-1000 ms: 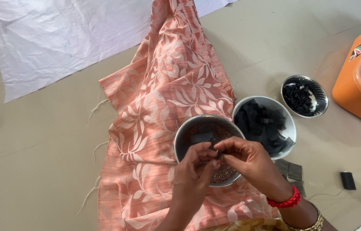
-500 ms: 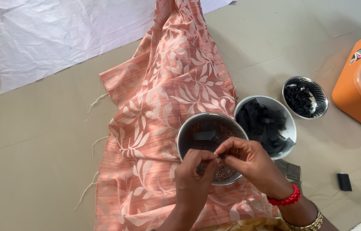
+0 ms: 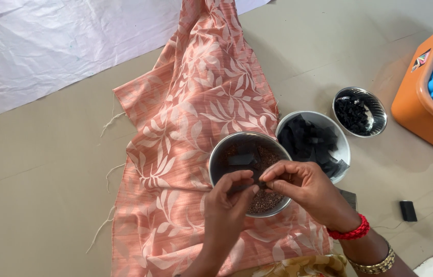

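My left hand point(image 3: 229, 205) and my right hand point(image 3: 306, 192) meet over a steel bowl point(image 3: 221, 154) that holds brown grains and small black pieces. Between the fingertips of both hands is pinched a small black piece point(image 3: 260, 183), just above the bowl's near side. The bowl stands on a salmon-pink cloth with a pale leaf print point(image 3: 191, 118) spread on the floor. My right wrist wears a red bracelet and a gold bangle.
A white bowl of black fabric pieces point(image 3: 340, 142) touches the steel bowl on its right. A smaller steel bowl of black bits point(image 3: 378, 110) lies farther right. An orange tub point(image 3: 416, 102) stands at the right edge. White sheet point(image 3: 63, 46) at top left. A small black block point(image 3: 407, 210) lies at right.
The view has shifted slightly. Both hands stay over the steel bowl, fingers working the small black piece; no bowl or cloth has moved.
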